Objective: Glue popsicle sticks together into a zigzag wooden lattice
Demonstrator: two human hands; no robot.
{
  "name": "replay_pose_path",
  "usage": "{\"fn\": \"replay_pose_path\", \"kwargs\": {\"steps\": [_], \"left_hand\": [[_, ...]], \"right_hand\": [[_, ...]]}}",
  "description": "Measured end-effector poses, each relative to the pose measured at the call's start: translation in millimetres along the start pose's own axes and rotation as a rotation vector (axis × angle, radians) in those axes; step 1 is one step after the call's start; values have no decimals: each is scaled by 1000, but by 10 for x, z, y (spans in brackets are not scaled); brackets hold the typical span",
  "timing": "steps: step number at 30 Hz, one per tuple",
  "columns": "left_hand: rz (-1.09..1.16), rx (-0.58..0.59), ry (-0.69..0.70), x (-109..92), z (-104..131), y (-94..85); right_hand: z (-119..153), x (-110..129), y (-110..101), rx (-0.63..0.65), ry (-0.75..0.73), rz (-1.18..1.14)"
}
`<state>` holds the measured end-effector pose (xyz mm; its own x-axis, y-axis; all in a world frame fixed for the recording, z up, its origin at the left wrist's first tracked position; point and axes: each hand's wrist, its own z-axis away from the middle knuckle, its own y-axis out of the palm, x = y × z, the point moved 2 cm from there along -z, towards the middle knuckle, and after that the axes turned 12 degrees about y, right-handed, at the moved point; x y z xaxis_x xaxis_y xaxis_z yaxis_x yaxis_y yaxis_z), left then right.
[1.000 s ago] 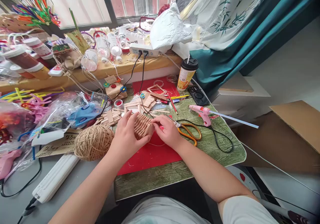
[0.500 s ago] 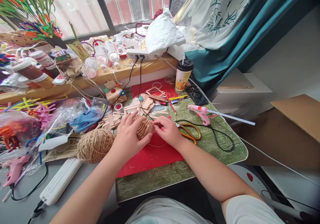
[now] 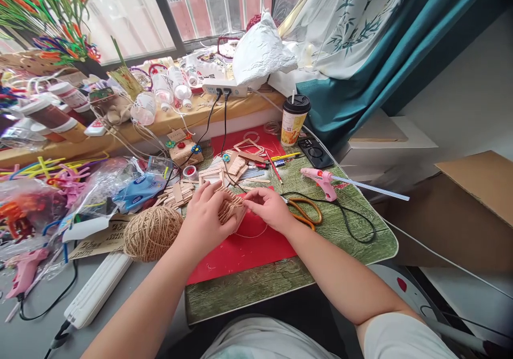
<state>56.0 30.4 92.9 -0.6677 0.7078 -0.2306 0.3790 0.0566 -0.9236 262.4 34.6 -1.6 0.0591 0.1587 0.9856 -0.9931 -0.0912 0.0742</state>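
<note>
My left hand [image 3: 208, 213] is closed around a small piece built of wooden craft sticks [image 3: 230, 208], its ridged top showing between fingers and thumb. At the right edge of that piece, my right hand [image 3: 267, 208] pinches with thumb and forefinger; the pinched spot is small, but it appears to be a strand of twine. A thin loop of twine [image 3: 252, 236] hangs below the piece, over the red sheet [image 3: 248, 257]. Beside my left wrist lies a big ball of jute twine [image 3: 153, 233]. Behind my hands are loose craft sticks [image 3: 178, 194].
Right of my hands lie scissors [image 3: 306, 212] with orange-brown handles and a pink glue gun [image 3: 324, 182]. A phone [image 3: 316, 153] and a lidded cup [image 3: 294, 121] stand farther back. At left are a white power strip [image 3: 98, 289] and plastic bags [image 3: 100, 188].
The stick piece has tilted a little, showing more of its right side. My left fingers have curled in slightly, and the twine loop has shifted. My right hand stays at the piece's edge.
</note>
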Motion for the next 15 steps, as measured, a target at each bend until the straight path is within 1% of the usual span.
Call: {"fn": "replay_pose_path", "kwargs": {"steps": [3, 7, 12, 15], "left_hand": [[-5, 9, 1, 13, 24, 15], [33, 0, -9, 24, 43, 17], [119, -26, -125, 87, 130, -54], [118, 33, -196, 102, 183, -61]], "right_hand": [[-22, -19, -19, 77, 159, -139], [-18, -31, -33, 105, 278, -182], [-11, -50, -41, 79, 302, -161], [-23, -67, -57, 63, 309, -144]]}}
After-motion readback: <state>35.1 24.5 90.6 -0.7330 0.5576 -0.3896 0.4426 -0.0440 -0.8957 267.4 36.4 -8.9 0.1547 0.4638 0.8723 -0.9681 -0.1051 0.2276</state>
